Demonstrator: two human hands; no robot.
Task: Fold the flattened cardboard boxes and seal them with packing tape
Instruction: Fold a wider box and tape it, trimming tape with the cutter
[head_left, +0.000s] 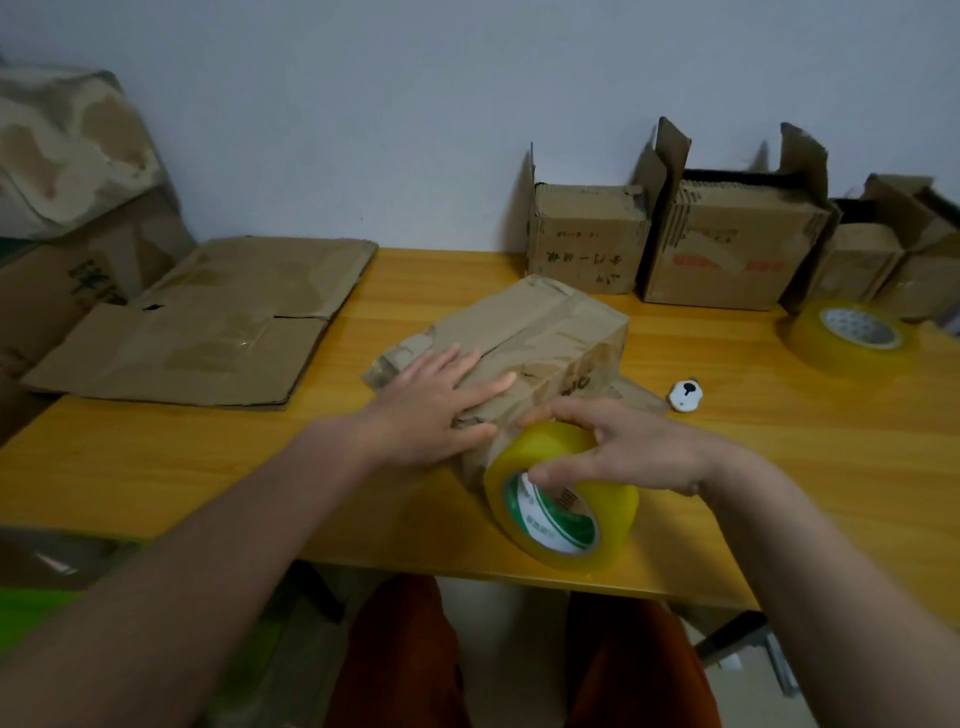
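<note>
While we count across the worktop, we find two rolls of packing tape: one roll standing on edge near the front edge, and a second roll lying flat towards the right edge. We count one folded box in the middle of the worktop, a stack of flattened cardboard lying at the back left corner and overhanging the left edge, and four open boxes along the back edge against the wall: one, a larger one just beside it, and two smaller ones at the back right corner. One small white object sits just right of the folded box. Our left hand lies flat on the near top of the folded box, fingers straight and spread, pressing down. Our right hand clasps the near roll from above, fingers curled over its rim and thumb at its green and white core, with the roll touching the box's near end. Another large box stands off the worktop to the left.
</note>
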